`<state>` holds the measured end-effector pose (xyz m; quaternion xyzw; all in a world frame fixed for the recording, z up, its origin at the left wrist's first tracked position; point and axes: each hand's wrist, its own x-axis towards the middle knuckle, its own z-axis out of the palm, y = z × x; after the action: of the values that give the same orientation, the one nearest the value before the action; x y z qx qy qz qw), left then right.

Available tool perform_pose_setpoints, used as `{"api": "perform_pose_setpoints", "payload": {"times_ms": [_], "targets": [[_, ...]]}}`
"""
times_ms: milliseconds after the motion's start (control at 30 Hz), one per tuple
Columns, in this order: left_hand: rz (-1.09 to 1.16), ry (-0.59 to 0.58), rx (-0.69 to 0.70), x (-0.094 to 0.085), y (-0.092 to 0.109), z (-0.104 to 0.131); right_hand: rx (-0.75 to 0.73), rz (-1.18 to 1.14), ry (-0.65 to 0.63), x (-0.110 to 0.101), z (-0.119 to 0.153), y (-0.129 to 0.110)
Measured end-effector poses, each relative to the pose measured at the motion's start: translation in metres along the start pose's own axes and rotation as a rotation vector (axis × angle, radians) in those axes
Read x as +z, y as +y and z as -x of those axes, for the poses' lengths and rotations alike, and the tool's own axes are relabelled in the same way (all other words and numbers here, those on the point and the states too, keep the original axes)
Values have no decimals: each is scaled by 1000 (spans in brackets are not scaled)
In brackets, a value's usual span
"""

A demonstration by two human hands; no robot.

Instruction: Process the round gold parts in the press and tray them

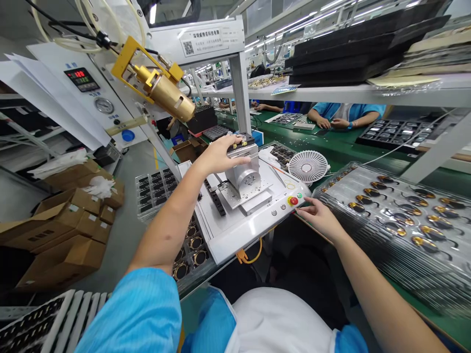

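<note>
My left hand (224,156) reaches over the metal fixture block (247,174) on the white machine base (235,235). Its thumb and fingers are spread around the block's upper part, near small yellowish parts on top; whether it grips anything is unclear. My right hand (318,215) is at the base's right front corner, fingers apart, close to the red button (293,201) and a green button (300,195). Nothing shows in it. Above and left of the block hangs a brass cylinder (172,98) in a yellow bracket.
Clear trays with round gold-and-black parts (397,211) are stacked at the right. A white fan (308,166) stands behind the base. More trays (154,189) lie left, beside cardboard boxes (62,220) on the floor. Across the green table, a person's hands (331,123) rest near small parts.
</note>
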<state>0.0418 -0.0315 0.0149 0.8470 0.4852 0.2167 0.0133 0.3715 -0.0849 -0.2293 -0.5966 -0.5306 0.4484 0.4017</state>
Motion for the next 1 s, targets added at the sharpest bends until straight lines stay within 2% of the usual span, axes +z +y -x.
{"api": "perform_pose_setpoints", "payload": {"times_ms": [100,200,233,300,400,467,533,600,700,767,867,1000], "targets": [[102,73,44,1,-3,28,-20,273,-63,6,-7,4],[203,247,94,23,10,85,-75,449,-113,12,-5,9],[255,293,118,36,17,107,-88,493,-109,13,-4,11],[401,313,138,67,30,152,-100,578,-86,16,-3,12],[648,242,-25,121,50,203,-99,654,-57,16,-6,8],[781,133,-172,154,62,223,-95,636,-50,15,-6,5],[900,14,-307,181,72,233,-103,578,-52,14,1,4],[1039,-55,-413,200,79,237,-141,429,-101,17,20,7],[1303,-69,-523,221,84,239,-283,89,-269,29,61,15],[1485,-72,-539,232,86,237,-402,-37,-335,39,87,18],[1686,-69,-492,244,94,229,-509,-66,-302,47,109,17],[1816,-5,-505,250,106,215,-547,-35,-202,51,114,13]]}}
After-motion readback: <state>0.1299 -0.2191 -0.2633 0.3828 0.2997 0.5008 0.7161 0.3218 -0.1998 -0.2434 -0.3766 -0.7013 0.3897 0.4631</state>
